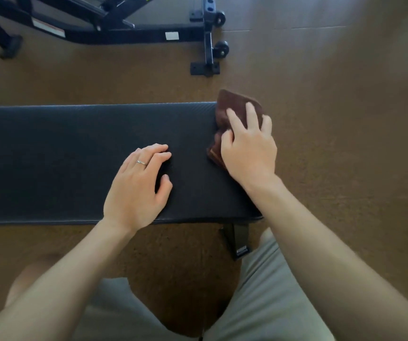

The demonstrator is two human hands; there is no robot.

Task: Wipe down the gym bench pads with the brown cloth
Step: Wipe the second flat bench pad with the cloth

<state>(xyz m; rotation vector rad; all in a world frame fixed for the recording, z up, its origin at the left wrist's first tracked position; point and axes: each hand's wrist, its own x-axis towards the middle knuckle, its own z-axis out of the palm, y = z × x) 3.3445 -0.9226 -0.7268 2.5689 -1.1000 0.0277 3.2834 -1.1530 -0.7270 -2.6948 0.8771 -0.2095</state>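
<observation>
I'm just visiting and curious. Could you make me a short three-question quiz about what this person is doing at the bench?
1. True or false: the right hand presses the brown cloth at the end of the bench pad.
2. Which hand wears a ring?
3. The left hand is: A) lifting the cloth, B) resting on the pad, C) gripping the black frame.

Key: 1 true; 2 left; 3 B.

Bench pad (62,156) bare leftward, left hand (137,188) mid-pad, black frame (129,36) beyond floor strip
</observation>
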